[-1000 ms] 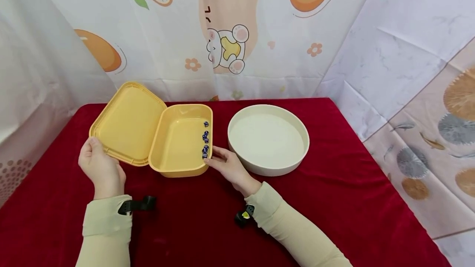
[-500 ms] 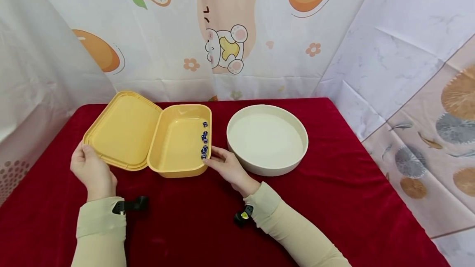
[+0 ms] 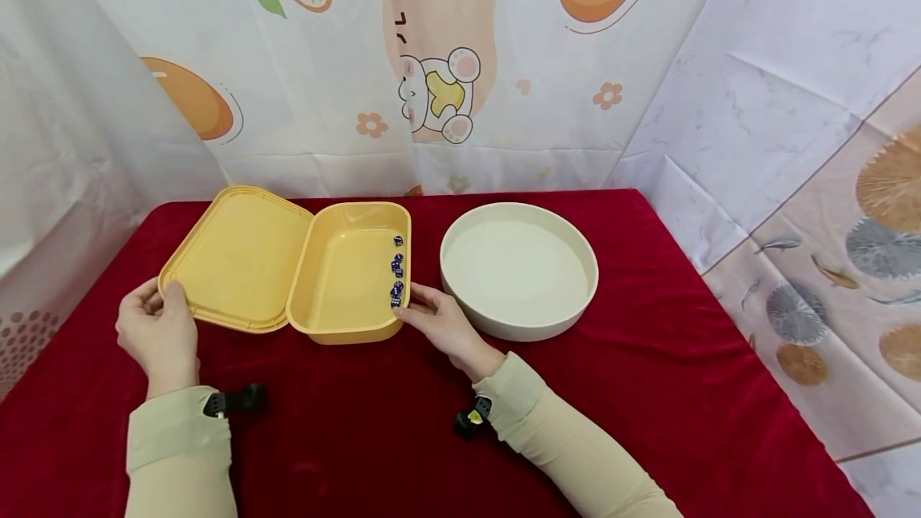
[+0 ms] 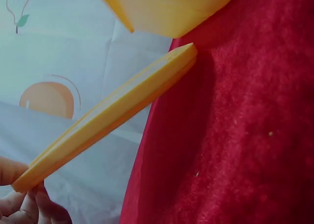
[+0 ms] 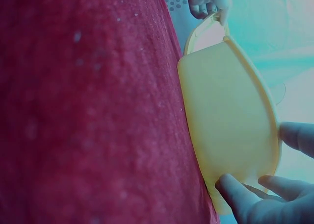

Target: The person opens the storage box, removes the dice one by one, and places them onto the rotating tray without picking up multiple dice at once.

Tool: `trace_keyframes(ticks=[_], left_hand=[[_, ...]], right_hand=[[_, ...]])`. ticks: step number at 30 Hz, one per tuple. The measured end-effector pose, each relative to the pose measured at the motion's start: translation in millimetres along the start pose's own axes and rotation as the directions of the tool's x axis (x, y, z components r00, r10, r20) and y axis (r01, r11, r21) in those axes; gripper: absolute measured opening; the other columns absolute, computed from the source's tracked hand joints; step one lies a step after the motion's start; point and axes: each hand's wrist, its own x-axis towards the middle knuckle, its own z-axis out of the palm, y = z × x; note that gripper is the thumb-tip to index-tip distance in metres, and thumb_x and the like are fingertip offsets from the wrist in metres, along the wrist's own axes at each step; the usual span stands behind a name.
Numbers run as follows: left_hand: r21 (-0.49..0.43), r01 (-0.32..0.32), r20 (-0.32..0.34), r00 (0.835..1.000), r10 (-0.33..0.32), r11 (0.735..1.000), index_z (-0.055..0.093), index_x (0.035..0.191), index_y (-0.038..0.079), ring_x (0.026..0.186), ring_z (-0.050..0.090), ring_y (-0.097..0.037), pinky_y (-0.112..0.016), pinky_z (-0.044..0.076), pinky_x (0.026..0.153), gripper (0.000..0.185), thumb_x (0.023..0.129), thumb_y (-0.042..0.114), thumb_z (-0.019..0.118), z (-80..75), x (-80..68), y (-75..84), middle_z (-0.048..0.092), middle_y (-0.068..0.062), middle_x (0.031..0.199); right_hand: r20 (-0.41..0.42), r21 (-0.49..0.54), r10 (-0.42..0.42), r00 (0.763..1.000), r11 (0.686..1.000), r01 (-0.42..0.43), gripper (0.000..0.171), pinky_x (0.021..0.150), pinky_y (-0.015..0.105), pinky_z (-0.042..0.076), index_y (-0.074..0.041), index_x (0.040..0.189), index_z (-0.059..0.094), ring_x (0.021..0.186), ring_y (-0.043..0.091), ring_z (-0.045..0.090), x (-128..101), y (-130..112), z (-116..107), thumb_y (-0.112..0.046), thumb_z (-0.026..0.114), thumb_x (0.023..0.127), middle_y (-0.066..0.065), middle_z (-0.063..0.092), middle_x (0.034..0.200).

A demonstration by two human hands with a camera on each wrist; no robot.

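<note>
In the head view a yellow rectangular box [image 3: 345,286] stands on the red cloth. Its yellow lid [image 3: 241,254] is swung out to the left, tilted, with its far end meeting the box's left rim. My left hand [image 3: 160,334] pinches the lid's near left corner, thumb on top and fingers beneath, as the left wrist view also shows. Several blue dice [image 3: 397,266] lie in a row inside along the box's right wall. My right hand [image 3: 449,326] grips the box's near right corner, with its thumb at the rim and fingers [image 5: 233,192] against the outer wall.
A round off-white bowl [image 3: 518,262] stands close to the right of the box, beside my right hand. Red cloth [image 3: 374,438] covers the table. A printed curtain [image 3: 324,86] hangs behind the table's far edge.
My left hand has moved left and slightly down with the lid, which now leans lower and flatter. The box, the dice and my right hand stay nearly still.
</note>
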Motion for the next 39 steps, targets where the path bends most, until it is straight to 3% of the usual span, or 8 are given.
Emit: trace_keyframes(ticks=[3,8,13,16,18,22,31,39], left_hand=[[0.157,-0.020,0.007,1.000,0.019,0.987,0.064,0.111,0.026,0.067,0.046,0.006,-0.010,0.037,0.062,0.018,0.095,0.024,0.056,-3.7,2.4,-2.1,0.052,0.022,0.077],[0.407,-0.066,0.042,0.998,0.053,0.911,0.059,0.135,0.009,0.071,0.037,0.006,-0.014,0.032,0.069,0.046,0.096,0.030,0.044,-9.8,5.7,-5.5,0.042,0.022,0.074],[0.529,-0.070,0.102,0.995,0.019,0.845,0.053,0.140,0.002,0.085,0.047,-0.013,-0.019,0.030,0.071,0.053,0.097,0.030,0.039,-14.6,9.3,-8.8,0.052,0.005,0.085],[0.571,-0.077,0.143,0.990,-0.006,0.818,0.047,0.143,-0.002,0.106,0.049,-0.032,-0.026,0.035,0.080,0.055,0.099,0.029,0.036,-16.9,9.8,-10.5,0.058,-0.017,0.107],[0.586,-0.089,0.172,0.985,-0.017,0.805,0.042,0.145,-0.006,0.121,0.045,-0.041,-0.037,0.038,0.091,0.057,0.100,0.027,0.033,-18.4,9.9,-11.6,0.052,-0.030,0.124],[0.610,-0.090,0.216,0.975,-0.056,0.787,0.034,0.147,-0.009,0.132,0.036,-0.048,-0.055,0.030,0.108,0.058,0.101,0.026,0.030,-21.0,12.2,-13.4,0.042,-0.036,0.140],[0.700,-0.125,0.318,0.936,-0.151,0.703,0.035,0.142,-0.016,0.126,0.037,-0.055,-0.060,0.032,0.106,0.058,0.101,0.025,0.029,-29.4,21.3,-18.8,0.039,-0.042,0.137],[0.731,-0.155,0.357,0.917,-0.178,0.664,0.036,0.142,-0.017,0.123,0.036,-0.056,-0.060,0.032,0.103,0.058,0.101,0.024,0.030,-30.7,22.7,-19.7,0.038,-0.043,0.136]], right_hand=[[0.001,0.002,0.001,1.000,1.000,-0.001,0.059,0.107,0.039,0.046,-0.003,0.149,0.042,0.131,0.030,0.054,-1,0,0,-0.019,0.064,0.097,0.018,0.052,0.145],[0.008,-0.003,-0.004,1.000,1.000,0.004,0.059,0.107,0.039,0.046,-0.003,0.149,0.042,0.131,0.030,0.055,0,1,0,-0.019,0.064,0.097,0.017,0.052,0.145],[0.007,-0.006,0.003,1.000,1.000,-0.003,0.059,0.107,0.039,0.046,-0.003,0.149,0.042,0.131,0.029,0.055,0,0,-1,-0.020,0.064,0.097,0.017,0.052,0.145],[0.001,-0.009,0.008,1.000,1.000,-0.008,0.059,0.107,0.039,0.046,-0.004,0.149,0.042,0.131,0.029,0.055,0,0,-1,-0.021,0.064,0.097,0.016,0.052,0.145],[-0.001,-0.011,0.008,1.000,1.000,-0.008,0.059,0.107,0.039,0.046,-0.003,0.148,0.042,0.130,0.029,0.055,1,1,-1,-0.021,0.065,0.096,0.017,0.053,0.145],[-0.006,-0.017,0.002,1.000,1.000,-0.002,0.059,0.106,0.039,0.047,-0.003,0.148,0.043,0.129,0.030,0.056,2,3,-1,-0.020,0.065,0.096,0.017,0.053,0.144],[-0.003,-0.027,0.010,1.000,1.000,-0.010,0.060,0.107,0.040,0.046,-0.004,0.149,0.042,0.130,0.029,0.056,0,1,-1,-0.021,0.065,0.096,0.015,0.053,0.145],[-0.004,-0.061,-0.001,1.000,0.998,0.000,0.060,0.104,0.037,0.048,-0.003,0.148,0.042,0.128,0.026,0.058,1,2,-1,-0.022,0.064,0.097,0.016,0.053,0.144]])
